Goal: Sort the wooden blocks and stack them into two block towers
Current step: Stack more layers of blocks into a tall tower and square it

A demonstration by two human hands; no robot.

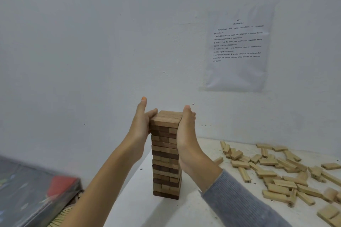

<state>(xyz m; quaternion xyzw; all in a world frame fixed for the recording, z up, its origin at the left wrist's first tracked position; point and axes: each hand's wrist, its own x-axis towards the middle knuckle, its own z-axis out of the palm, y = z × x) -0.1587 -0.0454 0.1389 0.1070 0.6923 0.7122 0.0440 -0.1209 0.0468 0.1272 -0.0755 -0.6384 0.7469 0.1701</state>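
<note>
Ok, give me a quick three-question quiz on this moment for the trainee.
1. Where do the left hand and the right hand meet the tower?
A. Flat against opposite sides, near its top
B. Round its base
C. Nowhere; both hover clear of it

2. True or false: the loose blocks lie scattered to the left of the tower.

3. Fill in: the number of towers standing on the table is ____.

Key: 1 A. 2 False; they lie to its right. 3 One.
</note>
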